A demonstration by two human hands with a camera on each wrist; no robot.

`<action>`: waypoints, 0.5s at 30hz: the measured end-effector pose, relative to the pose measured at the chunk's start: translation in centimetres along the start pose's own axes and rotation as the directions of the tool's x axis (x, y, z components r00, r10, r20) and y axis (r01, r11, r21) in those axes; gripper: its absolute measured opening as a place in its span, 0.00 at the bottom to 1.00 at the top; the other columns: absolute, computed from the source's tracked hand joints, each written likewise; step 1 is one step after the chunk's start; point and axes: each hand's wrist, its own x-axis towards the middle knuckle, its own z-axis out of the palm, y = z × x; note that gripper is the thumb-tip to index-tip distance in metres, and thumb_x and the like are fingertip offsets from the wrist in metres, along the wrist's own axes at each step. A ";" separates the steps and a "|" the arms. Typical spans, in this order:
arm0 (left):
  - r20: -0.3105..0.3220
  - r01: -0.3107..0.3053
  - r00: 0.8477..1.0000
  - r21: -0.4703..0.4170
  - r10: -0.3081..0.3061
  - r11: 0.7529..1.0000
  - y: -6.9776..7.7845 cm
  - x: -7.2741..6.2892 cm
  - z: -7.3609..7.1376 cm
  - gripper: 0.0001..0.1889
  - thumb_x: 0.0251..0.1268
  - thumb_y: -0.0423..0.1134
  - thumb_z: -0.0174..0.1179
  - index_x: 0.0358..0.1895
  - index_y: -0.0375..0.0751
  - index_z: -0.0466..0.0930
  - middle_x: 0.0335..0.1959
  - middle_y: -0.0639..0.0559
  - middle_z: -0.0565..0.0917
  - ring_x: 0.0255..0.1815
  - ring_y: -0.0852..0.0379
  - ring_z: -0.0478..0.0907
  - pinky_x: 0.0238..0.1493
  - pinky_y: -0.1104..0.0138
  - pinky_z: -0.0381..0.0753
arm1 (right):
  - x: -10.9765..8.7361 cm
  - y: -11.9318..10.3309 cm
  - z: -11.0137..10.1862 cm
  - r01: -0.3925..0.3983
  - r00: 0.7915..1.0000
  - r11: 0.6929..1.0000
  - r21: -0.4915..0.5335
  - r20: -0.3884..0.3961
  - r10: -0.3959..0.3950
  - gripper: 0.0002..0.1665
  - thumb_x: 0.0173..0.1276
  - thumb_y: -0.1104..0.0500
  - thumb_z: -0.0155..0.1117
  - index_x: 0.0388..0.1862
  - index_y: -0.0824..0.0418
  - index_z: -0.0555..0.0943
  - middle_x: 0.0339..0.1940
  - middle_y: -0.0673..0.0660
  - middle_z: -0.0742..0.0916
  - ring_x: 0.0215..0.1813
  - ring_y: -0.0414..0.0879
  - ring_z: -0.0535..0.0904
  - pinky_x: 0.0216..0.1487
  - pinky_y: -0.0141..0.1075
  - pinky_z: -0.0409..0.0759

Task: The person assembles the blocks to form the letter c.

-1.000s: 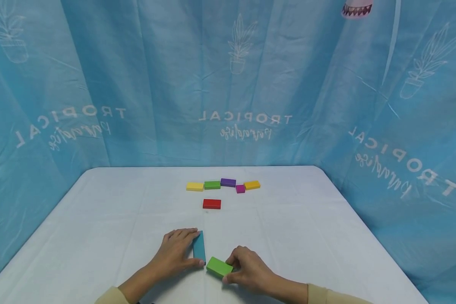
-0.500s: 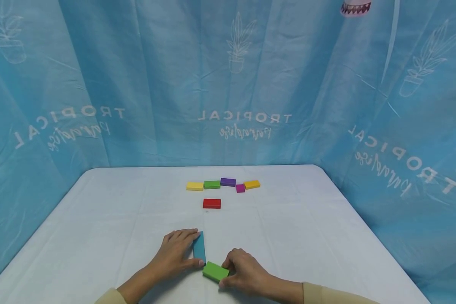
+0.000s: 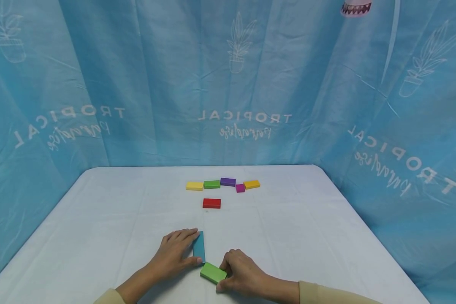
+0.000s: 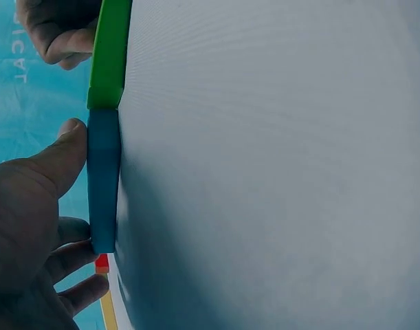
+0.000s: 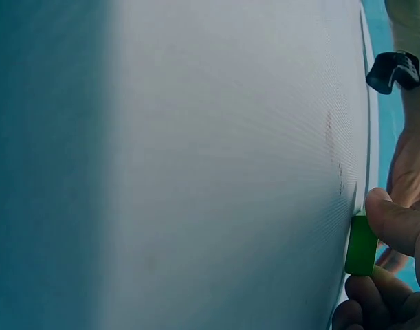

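On the white table, a flat blue block (image 3: 199, 248) lies lengthwise away from me. My left hand (image 3: 176, 254) spans it, thumb at the near end and fingertips at the far end. A light green block (image 3: 213, 272) is pinched between the thumb and fingers of my right hand (image 3: 244, 273). It sits at a slant, its corner right at the near end of the blue block. In the left wrist view, the end of the green block (image 4: 109, 62) meets the end of the blue block (image 4: 104, 180). The right wrist view shows the green block's narrow end (image 5: 361, 246) between thumb and fingers.
Ahead of my hands lies a red block (image 3: 211, 203). Farther back stand a yellow block (image 3: 194, 186), another green block (image 3: 212, 184), a purple block (image 3: 228, 182), a magenta block (image 3: 240, 188) and an orange block (image 3: 252, 184) in a loose row. A blue curtain surrounds the table (image 3: 308, 228).
My right hand has brought the green block left and toward me, up to the near end of the blue block. My left hand and the blue block have hardly moved.
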 end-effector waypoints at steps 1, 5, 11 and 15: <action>0.000 0.000 1.000 0.001 0.000 1.000 0.0 0.0 0.0 0.38 0.54 0.58 0.68 0.65 0.40 0.72 0.65 0.47 0.71 0.67 0.44 0.63 0.64 0.40 0.55 | 0.0 0.0 0.0 -0.001 1.000 1.000 -0.002 0.000 0.001 0.20 0.49 0.50 0.80 0.36 0.53 0.79 0.29 0.39 0.74 0.34 0.32 0.67 0.35 0.27 0.70; -0.003 -0.003 1.000 -0.002 0.003 1.000 0.0 0.0 0.0 0.38 0.55 0.57 0.68 0.65 0.40 0.72 0.65 0.47 0.72 0.67 0.43 0.63 0.64 0.40 0.55 | 0.0 -0.1 0.0 -0.005 1.000 1.000 -0.009 0.004 0.005 0.20 0.49 0.49 0.80 0.36 0.53 0.79 0.29 0.39 0.74 0.34 0.32 0.67 0.34 0.27 0.70; -0.012 -0.012 1.000 0.004 0.012 1.000 -0.1 0.0 0.0 0.36 0.57 0.56 0.66 0.65 0.40 0.72 0.65 0.46 0.72 0.67 0.43 0.63 0.64 0.39 0.55 | 0.0 -0.2 0.1 -0.018 1.000 1.000 -0.002 0.010 0.018 0.21 0.49 0.49 0.80 0.36 0.53 0.79 0.29 0.39 0.74 0.34 0.32 0.67 0.34 0.27 0.70; -0.024 -0.019 1.000 0.004 0.019 1.000 -0.1 -0.1 0.0 0.35 0.57 0.55 0.66 0.65 0.39 0.72 0.65 0.46 0.72 0.66 0.43 0.64 0.63 0.39 0.55 | -0.1 -0.2 0.1 -0.020 1.000 1.000 -0.005 0.006 0.020 0.21 0.48 0.49 0.80 0.36 0.53 0.79 0.29 0.39 0.74 0.34 0.33 0.67 0.33 0.27 0.70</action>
